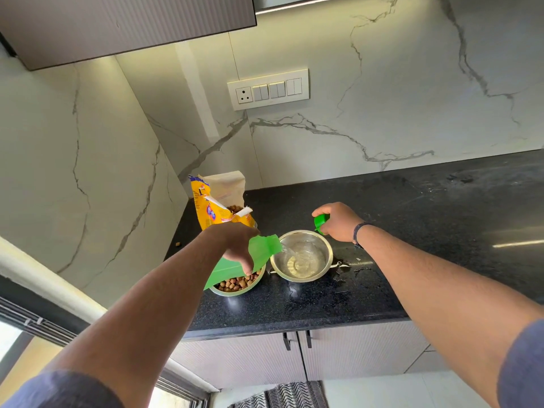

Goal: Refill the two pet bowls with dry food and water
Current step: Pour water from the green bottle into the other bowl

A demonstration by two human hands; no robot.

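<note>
My left hand [238,245] grips a green bottle [259,253] tilted to the right, its mouth over a steel bowl [326,242]. Water streams from the bottle into that bowl, which holds a shallow pool. A second steel bowl [223,292] sits just left of it, partly under the bottle, filled with brown kibble [238,282]. My right hand [338,222] hovers behind the water bowl, closed on the green bottle cap [320,222]. An open yellow pet food bag [212,207] stands in the corner behind the bowls.
Both bowls rest on a black stone counter [412,231] near its left end. Water drops [344,275] lie on the counter right of the water bowl. One kibble piece [177,244] lies by the left wall. A switch panel [268,89] is on the marble backsplash.
</note>
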